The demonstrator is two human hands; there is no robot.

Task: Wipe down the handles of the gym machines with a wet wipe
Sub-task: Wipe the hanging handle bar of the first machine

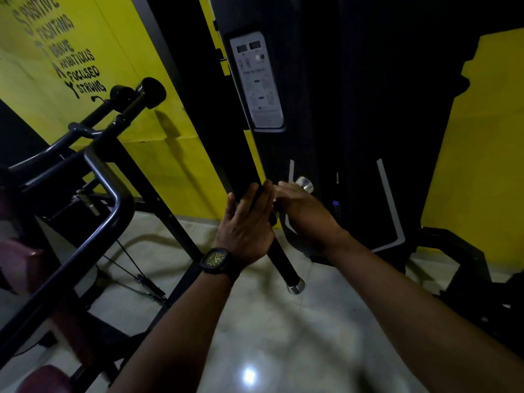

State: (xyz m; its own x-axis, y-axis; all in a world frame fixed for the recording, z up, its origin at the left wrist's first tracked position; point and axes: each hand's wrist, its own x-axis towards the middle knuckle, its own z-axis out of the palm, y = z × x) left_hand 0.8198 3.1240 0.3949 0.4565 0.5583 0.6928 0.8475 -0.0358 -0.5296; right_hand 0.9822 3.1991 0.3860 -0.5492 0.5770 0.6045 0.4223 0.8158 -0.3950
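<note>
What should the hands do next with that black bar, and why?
Probably slide the right hand down the black bar toward its lower silver cap. The left hand already holds the bar's middle, and the right hand wraps the upper part near the top silver cap, so the lower stretch looks bare. No wipe is visible; it may be hidden under a palm.

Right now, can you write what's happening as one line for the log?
step: wiping handle | left hand: gripping black bar handle | right hand: on bar's upper end | wipe: not visible
</note>
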